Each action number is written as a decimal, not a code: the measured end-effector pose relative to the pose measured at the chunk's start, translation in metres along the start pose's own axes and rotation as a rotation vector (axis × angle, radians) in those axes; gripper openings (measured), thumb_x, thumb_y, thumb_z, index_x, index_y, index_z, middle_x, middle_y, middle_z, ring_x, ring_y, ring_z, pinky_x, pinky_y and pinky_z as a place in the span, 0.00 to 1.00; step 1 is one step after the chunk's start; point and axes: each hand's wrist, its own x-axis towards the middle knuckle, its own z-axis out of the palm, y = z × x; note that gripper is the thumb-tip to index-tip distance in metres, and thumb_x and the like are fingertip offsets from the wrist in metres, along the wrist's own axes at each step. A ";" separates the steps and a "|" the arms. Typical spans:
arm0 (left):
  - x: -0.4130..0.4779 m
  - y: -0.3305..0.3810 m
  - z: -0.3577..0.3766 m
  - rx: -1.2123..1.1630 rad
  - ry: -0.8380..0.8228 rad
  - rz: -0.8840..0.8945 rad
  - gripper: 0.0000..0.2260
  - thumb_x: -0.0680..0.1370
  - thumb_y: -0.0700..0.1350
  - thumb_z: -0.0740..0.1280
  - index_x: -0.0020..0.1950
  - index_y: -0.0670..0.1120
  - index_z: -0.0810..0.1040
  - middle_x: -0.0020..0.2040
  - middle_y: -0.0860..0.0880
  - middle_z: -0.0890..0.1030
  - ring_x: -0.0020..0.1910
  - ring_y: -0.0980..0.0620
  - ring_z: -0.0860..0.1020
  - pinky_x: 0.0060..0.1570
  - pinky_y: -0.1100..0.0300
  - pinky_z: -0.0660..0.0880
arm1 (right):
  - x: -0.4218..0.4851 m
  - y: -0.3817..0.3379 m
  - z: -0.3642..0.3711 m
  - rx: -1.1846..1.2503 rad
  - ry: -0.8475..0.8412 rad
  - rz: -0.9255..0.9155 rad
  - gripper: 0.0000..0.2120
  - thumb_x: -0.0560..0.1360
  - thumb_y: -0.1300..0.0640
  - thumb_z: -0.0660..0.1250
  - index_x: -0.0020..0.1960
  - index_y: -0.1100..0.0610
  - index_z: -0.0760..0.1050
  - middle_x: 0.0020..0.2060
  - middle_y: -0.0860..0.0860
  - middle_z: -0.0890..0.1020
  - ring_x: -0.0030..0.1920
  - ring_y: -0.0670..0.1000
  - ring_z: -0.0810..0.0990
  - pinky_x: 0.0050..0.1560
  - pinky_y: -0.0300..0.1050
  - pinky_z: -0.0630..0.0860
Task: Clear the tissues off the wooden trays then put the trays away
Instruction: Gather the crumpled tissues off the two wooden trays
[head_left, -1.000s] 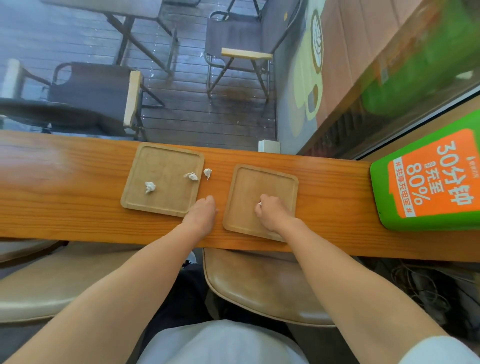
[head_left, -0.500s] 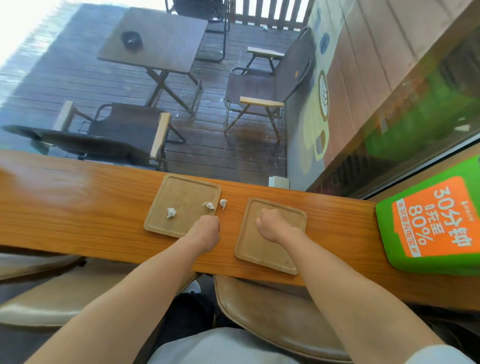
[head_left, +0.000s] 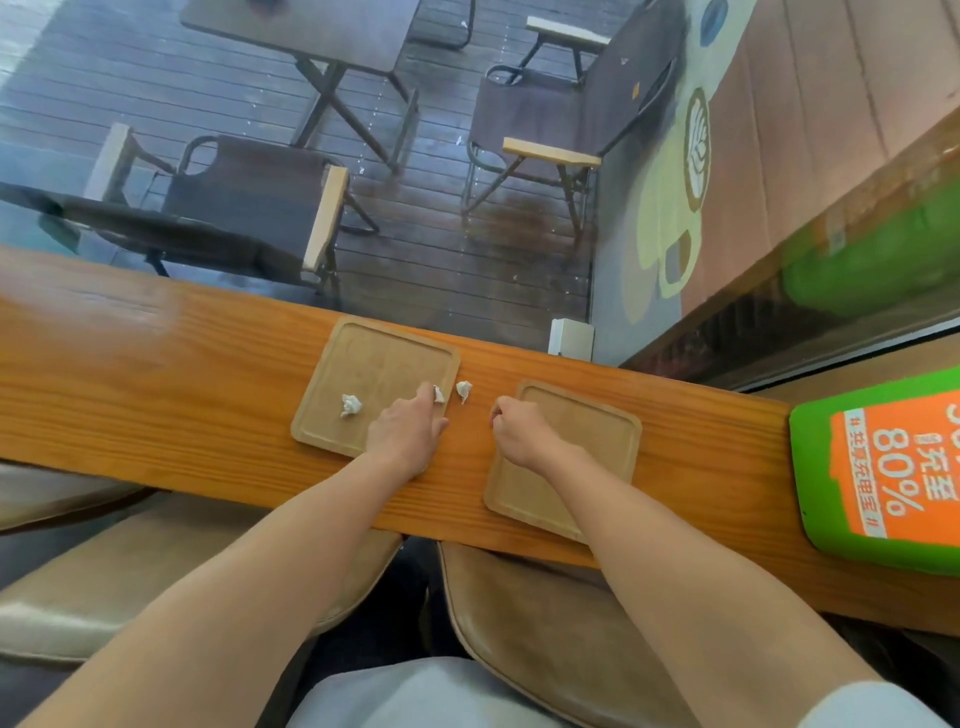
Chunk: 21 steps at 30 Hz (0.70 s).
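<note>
Two square wooden trays lie on the long wooden counter (head_left: 156, 374). The left tray (head_left: 363, 364) carries a crumpled white tissue (head_left: 351, 404) and a second tissue (head_left: 439, 394) at its right rim. A third tissue (head_left: 463, 389) rests on the counter between the trays. My left hand (head_left: 408, 431) lies over the left tray's near right corner, fingers stretched out, fingertips touching the second tissue. My right hand (head_left: 519, 434) is a closed fist at the left edge of the right tray (head_left: 597, 441), which shows no tissue. The fist hides what it holds.
A green and orange charging station (head_left: 883, 467) stands on the counter at the right. A small white box (head_left: 570, 339) sits at the counter's far edge against the window. Padded stools (head_left: 545, 623) are below the near edge.
My left hand has moved forward from the counter onto the left tray and reached the tissue at its right rim. My right fist has shifted left, to the right tray's edge.
</note>
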 end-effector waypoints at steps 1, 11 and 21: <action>0.003 -0.001 0.001 0.007 0.001 0.006 0.12 0.80 0.52 0.63 0.60 0.48 0.69 0.46 0.44 0.82 0.42 0.43 0.81 0.36 0.50 0.77 | 0.004 -0.001 0.002 -0.002 0.002 0.000 0.11 0.81 0.59 0.51 0.50 0.55 0.72 0.48 0.55 0.77 0.45 0.56 0.75 0.45 0.50 0.74; 0.034 -0.007 0.016 -0.003 0.052 -0.013 0.13 0.80 0.55 0.63 0.58 0.49 0.68 0.43 0.47 0.83 0.38 0.46 0.81 0.32 0.53 0.78 | 0.041 -0.017 0.014 -0.017 0.067 -0.066 0.08 0.83 0.47 0.52 0.54 0.49 0.66 0.44 0.55 0.80 0.41 0.56 0.79 0.44 0.60 0.80; 0.052 -0.024 0.032 0.053 0.028 0.042 0.11 0.82 0.55 0.56 0.53 0.47 0.66 0.38 0.45 0.81 0.31 0.45 0.74 0.29 0.54 0.68 | 0.070 -0.018 0.029 -0.217 0.064 -0.031 0.08 0.83 0.47 0.48 0.61 0.45 0.60 0.47 0.54 0.80 0.41 0.56 0.76 0.38 0.50 0.71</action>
